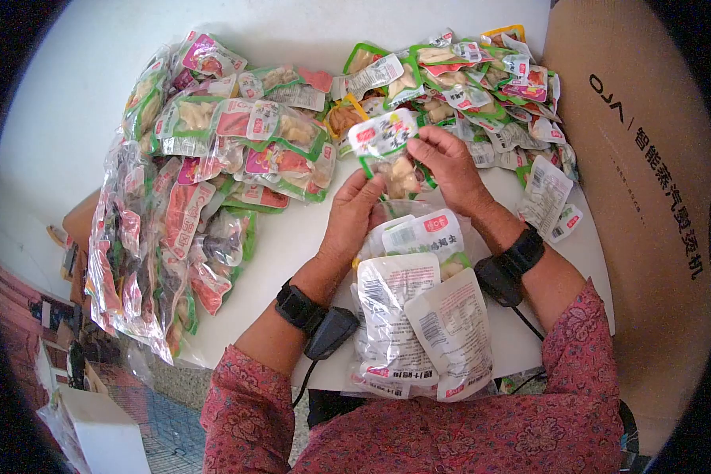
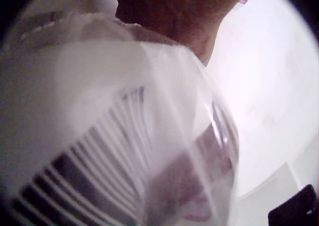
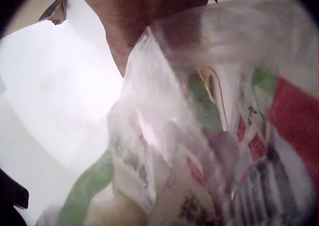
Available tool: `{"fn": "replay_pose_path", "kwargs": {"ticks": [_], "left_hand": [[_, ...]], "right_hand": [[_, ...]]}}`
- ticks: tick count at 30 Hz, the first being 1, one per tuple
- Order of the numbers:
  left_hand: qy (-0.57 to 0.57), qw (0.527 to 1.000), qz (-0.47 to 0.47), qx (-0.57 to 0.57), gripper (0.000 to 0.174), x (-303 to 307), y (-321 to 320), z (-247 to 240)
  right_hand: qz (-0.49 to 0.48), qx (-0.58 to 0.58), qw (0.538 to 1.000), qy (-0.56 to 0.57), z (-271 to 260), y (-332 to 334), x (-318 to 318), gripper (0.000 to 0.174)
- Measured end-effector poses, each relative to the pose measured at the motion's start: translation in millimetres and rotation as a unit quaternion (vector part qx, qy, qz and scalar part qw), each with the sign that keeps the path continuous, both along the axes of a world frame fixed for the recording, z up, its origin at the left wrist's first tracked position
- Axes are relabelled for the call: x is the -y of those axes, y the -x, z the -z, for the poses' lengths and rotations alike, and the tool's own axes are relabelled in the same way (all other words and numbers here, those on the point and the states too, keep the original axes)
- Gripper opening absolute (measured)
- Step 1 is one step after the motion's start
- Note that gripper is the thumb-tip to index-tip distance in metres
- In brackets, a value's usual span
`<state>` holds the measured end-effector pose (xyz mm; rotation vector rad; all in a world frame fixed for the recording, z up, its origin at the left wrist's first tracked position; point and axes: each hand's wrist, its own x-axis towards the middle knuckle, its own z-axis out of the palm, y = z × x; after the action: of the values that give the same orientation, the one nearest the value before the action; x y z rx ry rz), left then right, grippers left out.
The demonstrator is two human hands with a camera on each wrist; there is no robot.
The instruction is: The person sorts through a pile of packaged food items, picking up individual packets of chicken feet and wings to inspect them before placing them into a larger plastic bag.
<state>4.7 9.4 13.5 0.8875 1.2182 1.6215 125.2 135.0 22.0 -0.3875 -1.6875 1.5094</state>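
In the head view a small food packet [image 1: 382, 136] with a white label, a green edge and pale pieces behind a see-through window is held up over the table. My right hand [image 1: 456, 175] pinches its upper right side, thumb on the front. At the lower left edge, the fingers of my left hand [image 1: 354, 207] grip it. Below, against my front, stands a clear plastic bag [image 1: 477, 246] filled with similar packets [image 1: 399, 304], several showing white printed backs with barcodes. Both wrist views are mostly filled by the bag's blurred film, which hides much of the fingers.
On the left of the white table [image 1: 292, 245] lies a big heap of packets [image 1: 189, 201], partly under clear film. Another pile [image 1: 450, 79] spreads across the back right. Two loose packets [image 1: 547, 189] lie near the right edge, beside a tall cardboard box [image 1: 648, 237].
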Motion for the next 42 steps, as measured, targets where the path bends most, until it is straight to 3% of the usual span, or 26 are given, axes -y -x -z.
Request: {"fn": "replay_pose_path", "kwargs": {"ticks": [8,12,14,21,30,32,36,38,42], "left_hand": [[-0.025,0.991,0.12,0.046,0.023,-1,-3,3],[-0.044,0.994,0.081,0.052,0.019,-4,-3,9],[-0.004,0.999,0.048,-0.009,0.016,-3,1,8],[-0.017,0.999,0.043,0.012,0.014,-2,-2,5],[-0.027,0.999,0.03,-0.002,0.015,0,-1,1],[0.035,0.995,0.058,-0.079,0.016,3,6,-10],[0.015,0.977,0.048,-0.209,0.018,9,10,-25],[0.01,0.917,0.118,-0.381,0.021,12,17,-28],[0.016,0.887,0.178,-0.426,0.018,16,28,-37]], "right_hand": [[0.032,-0.083,0.993,0.082,0,2,-2,0.012],[0.016,-0.071,0.992,0.104,-1,1,-2,0.013],[0.028,-0.044,0.995,0.087,-2,0,-2,0.017],[0.033,-0.044,0.99,0.126,-4,-2,-4,0.021],[0.031,-0.014,0.997,0.07,-15,-7,-3,0.022],[0.074,0.04,0.996,-0.028,-19,-10,-7,0.02],[0.11,0.027,0.991,-0.07,-29,-15,-12,0.018],[0.117,0.033,0.991,-0.05,-29,-18,-24,0.016],[0.103,-0.003,0.995,0.01,-39,-21,-23,0.015]]}}
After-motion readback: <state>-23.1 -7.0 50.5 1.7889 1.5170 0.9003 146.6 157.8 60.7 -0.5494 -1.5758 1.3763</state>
